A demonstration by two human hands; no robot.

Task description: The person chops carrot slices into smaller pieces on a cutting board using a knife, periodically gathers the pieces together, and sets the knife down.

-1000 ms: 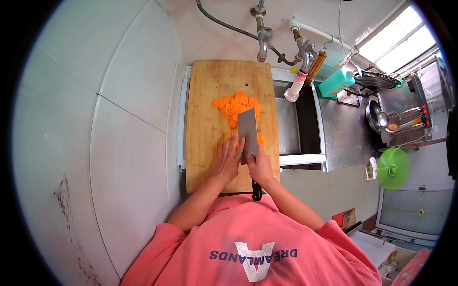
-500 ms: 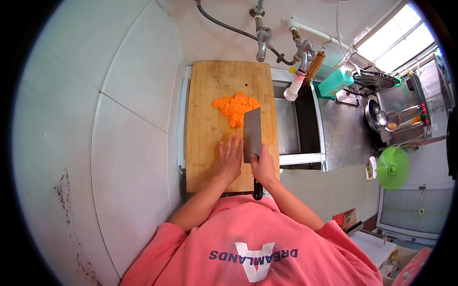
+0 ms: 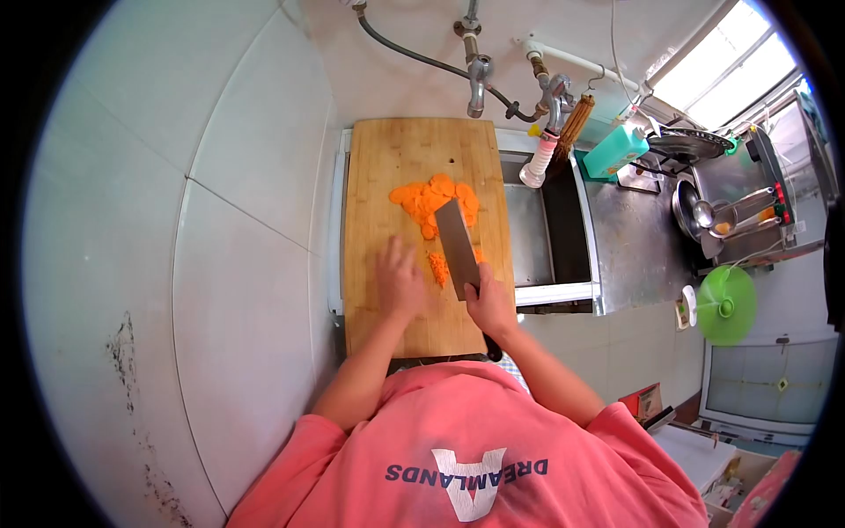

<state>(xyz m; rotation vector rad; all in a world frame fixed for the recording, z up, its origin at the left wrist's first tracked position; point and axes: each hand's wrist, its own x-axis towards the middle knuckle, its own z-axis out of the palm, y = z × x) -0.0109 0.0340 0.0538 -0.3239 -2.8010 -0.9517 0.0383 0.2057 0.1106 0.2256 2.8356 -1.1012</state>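
Note:
My right hand (image 3: pixel 491 302) grips a cleaver (image 3: pixel 457 246) where handle and blade meet, with the black handle end sticking out below. The blade leans to the left over the wooden cutting board (image 3: pixel 378 158). Round carrot slices (image 3: pixel 431 201) lie in a pile beyond it, partly behind the blade tip. Finely chopped carrot (image 3: pixel 437 268) sits just left of the blade, and a little more orange shows at its right side. My left hand (image 3: pixel 400 277) hovers at or on the board left of the chopped carrot, fingers apart and holding nothing.
Under the board is a sink (image 3: pixel 528 224). Taps (image 3: pixel 553 101) on the wall and a pink-and-white hose end (image 3: pixel 539 163) hang above it. A teal bottle (image 3: pixel 616 151) and pans (image 3: pixel 687 211) stand on the metal counter to the right. A tiled wall (image 3: pixel 255 264) borders the left.
My left hand has moved left, away from the cleaver. The blade has tilted from nearly straight to leaning left, and the chopped carrot beside it has come into sight.

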